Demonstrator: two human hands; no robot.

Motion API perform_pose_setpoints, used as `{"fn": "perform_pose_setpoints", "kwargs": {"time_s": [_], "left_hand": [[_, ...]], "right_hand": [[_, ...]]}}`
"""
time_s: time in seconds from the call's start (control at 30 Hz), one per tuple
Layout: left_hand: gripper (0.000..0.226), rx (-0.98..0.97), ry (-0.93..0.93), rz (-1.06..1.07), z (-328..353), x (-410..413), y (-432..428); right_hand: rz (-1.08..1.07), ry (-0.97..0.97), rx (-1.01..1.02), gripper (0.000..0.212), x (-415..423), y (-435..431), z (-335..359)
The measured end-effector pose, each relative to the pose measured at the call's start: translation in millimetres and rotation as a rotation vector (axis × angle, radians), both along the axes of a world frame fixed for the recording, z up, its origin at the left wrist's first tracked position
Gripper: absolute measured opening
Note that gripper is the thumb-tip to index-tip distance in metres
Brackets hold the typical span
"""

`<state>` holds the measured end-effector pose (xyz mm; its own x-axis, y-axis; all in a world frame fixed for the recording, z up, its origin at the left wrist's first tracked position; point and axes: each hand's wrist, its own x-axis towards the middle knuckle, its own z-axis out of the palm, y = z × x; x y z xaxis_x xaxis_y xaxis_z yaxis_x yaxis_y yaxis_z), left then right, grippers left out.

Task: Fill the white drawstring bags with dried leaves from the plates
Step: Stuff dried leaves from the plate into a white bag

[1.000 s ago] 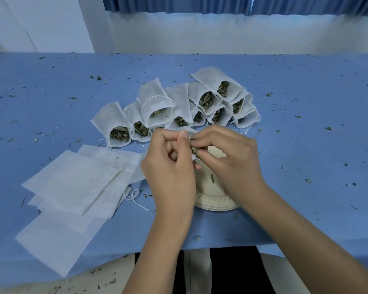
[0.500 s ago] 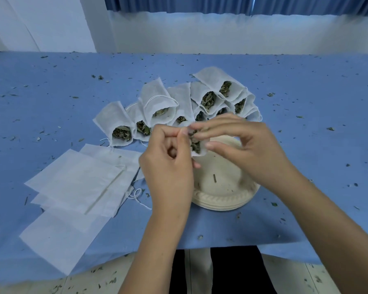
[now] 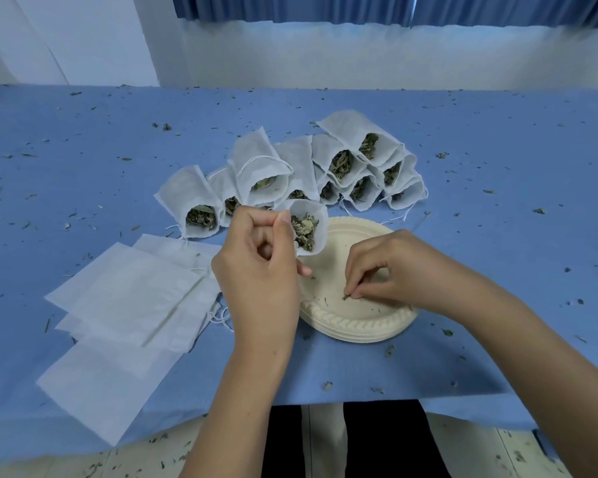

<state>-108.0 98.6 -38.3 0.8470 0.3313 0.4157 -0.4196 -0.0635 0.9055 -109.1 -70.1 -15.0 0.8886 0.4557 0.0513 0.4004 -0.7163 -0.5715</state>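
My left hand (image 3: 259,270) pinches the rim of a white drawstring bag (image 3: 316,220) and holds it open above the cream plate stack (image 3: 356,326); dried leaves show inside the bag. My right hand (image 3: 390,270) is down on the plate, its fingertips pinching a small dried leaf scrap (image 3: 346,297). Only a few crumbs lie on the plate. Several filled bags (image 3: 342,160) lie in a fan behind the plate, mouths toward me.
A pile of flat empty white bags (image 3: 128,298) lies to the left of my left hand. Leaf crumbs are scattered all over the blue tablecloth (image 3: 497,201). The table's front edge runs just under my forearms.
My right hand left the bag's mouth and dropped to the plate, where it now pinches a scrap. My left hand kept the bag, now seen open and leaf-filled.
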Motion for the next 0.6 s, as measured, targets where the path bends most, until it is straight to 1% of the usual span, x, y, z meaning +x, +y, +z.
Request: {"fn": "perform_pose_setpoints", "kwargs": {"time_s": [0.13, 0.23, 0.3, 0.37, 0.43, 0.47, 0.5, 0.53, 0.6], "left_hand": [[0.026, -0.006, -0.007, -0.007, 0, 1, 0], [0.025, -0.003, -0.008, -0.01, -2, 0, 0], [0.024, -0.001, -0.006, -0.013, -4, -1, 0], [0.023, -0.006, 0.002, -0.024, -5, -1, 1], [0.023, 0.003, 0.016, -0.035, -6, -1, 0], [0.024, 0.011, 0.02, -0.046, -6, -2, -1], [0.023, 0.02, 0.019, -0.059, -6, -3, -2], [0.022, 0.027, 0.013, -0.072, -5, -4, -3], [0.02, 0.021, -0.001, -0.087, -4, -6, -5]], "right_hand": [[-0.006, -0.013, -0.028, 0.013, -2, 2, 0], [-0.066, 0.009, -0.006, 0.013, -3, 2, -1], [-0.168, 0.061, 0.127, 0.014, -5, -2, 3], [-0.235, 0.044, 0.393, 0.018, -6, -4, 13], [-0.216, -0.087, 0.687, 0.018, -5, 1, 21], [-0.204, -0.182, 0.758, 0.019, -3, 7, 23], [-0.199, -0.283, 0.759, 0.019, -1, 16, 22], [-0.192, -0.376, 0.706, 0.017, 1, 25, 20], [-0.156, -0.508, 0.517, 0.012, 7, 40, 12]]}}
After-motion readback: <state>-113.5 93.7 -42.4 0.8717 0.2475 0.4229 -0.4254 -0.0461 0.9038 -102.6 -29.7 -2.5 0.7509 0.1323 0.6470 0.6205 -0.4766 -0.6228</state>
